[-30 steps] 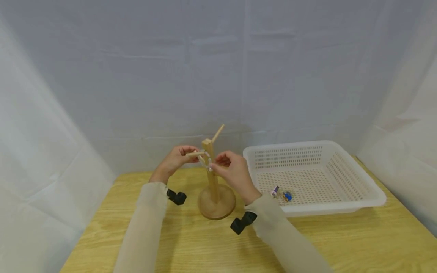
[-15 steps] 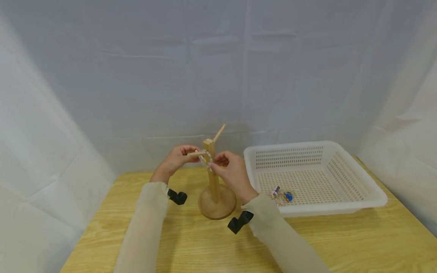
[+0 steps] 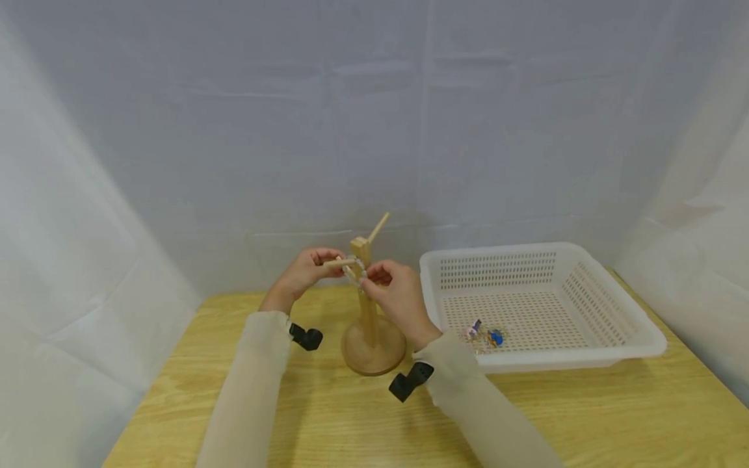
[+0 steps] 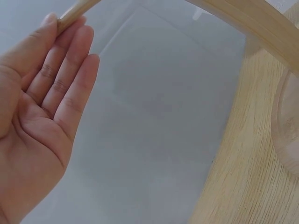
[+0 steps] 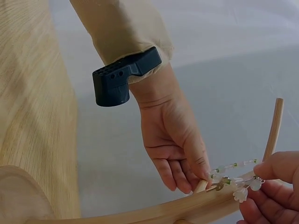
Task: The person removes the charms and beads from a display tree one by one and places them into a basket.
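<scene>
A beaded bracelet (image 5: pixel 237 181) with clear and green beads and a white flower charm (image 5: pixel 240 194) hangs over one peg of a wooden stand (image 3: pixel 367 312). My right hand (image 3: pixel 400 299) pinches the bracelet between thumb and fingers near the charm, on the right side of the post. On the post's left, my left hand (image 3: pixel 301 276) pinches the tip of that wooden peg (image 4: pixel 77 11) between thumb and index finger. Its other fingers stretch out loosely in the left wrist view. Another bare peg (image 3: pixel 379 227) slants up at the back of the post.
A white perforated plastic basket (image 3: pixel 544 361) stands to the right on the wooden table (image 3: pixel 328 422). In its front left corner lie several small trinkets, among them a blue one (image 3: pixel 496 337) and a purple one (image 3: pixel 474 327). A pale sheet (image 3: pixel 292 143) hangs behind the table.
Both hands stay at the peg with the bracelet. My right wrist has shifted slightly left, and the whole view has drifted a little.
</scene>
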A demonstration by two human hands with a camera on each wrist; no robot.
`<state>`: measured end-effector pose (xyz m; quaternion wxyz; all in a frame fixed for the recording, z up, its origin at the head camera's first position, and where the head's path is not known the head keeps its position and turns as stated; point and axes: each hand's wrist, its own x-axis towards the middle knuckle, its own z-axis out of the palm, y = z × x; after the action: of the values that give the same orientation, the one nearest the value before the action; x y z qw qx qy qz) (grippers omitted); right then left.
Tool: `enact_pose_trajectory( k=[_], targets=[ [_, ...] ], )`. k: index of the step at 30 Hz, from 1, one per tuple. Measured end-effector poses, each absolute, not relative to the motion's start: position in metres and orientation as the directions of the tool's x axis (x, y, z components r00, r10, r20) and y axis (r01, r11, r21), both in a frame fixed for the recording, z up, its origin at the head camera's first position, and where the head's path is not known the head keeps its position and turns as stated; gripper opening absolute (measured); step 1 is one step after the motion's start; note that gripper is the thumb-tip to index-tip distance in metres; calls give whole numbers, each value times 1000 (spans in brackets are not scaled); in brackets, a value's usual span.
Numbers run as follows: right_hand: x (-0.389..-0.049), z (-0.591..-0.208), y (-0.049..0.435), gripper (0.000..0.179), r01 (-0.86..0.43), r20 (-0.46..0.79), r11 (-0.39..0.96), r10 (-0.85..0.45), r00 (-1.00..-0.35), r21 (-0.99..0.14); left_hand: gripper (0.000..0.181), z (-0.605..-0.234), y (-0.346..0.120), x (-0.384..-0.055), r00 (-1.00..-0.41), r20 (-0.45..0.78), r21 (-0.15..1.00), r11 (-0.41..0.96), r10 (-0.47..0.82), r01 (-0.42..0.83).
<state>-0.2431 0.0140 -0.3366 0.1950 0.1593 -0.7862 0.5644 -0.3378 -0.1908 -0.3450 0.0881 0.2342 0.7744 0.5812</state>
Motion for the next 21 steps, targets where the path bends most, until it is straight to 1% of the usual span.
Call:
enact_pose_trajectory(
  k=[8,12,21],
  targets=[
    [-242,-336,14,9,-475,482,249,-35,-875,-844,18,-347,-192,-340,-871,148,939,209,469,272],
    [-241,-335,14,10,-471,476,233,-38,-879,-851,19,-348,-191,-341,-871,143,940,211,469,268],
    [-238,-332,12,12,-535,540,255,-58,-840,-805,21,-348,-191,-340,-874,144,936,224,464,273]
  ],
)
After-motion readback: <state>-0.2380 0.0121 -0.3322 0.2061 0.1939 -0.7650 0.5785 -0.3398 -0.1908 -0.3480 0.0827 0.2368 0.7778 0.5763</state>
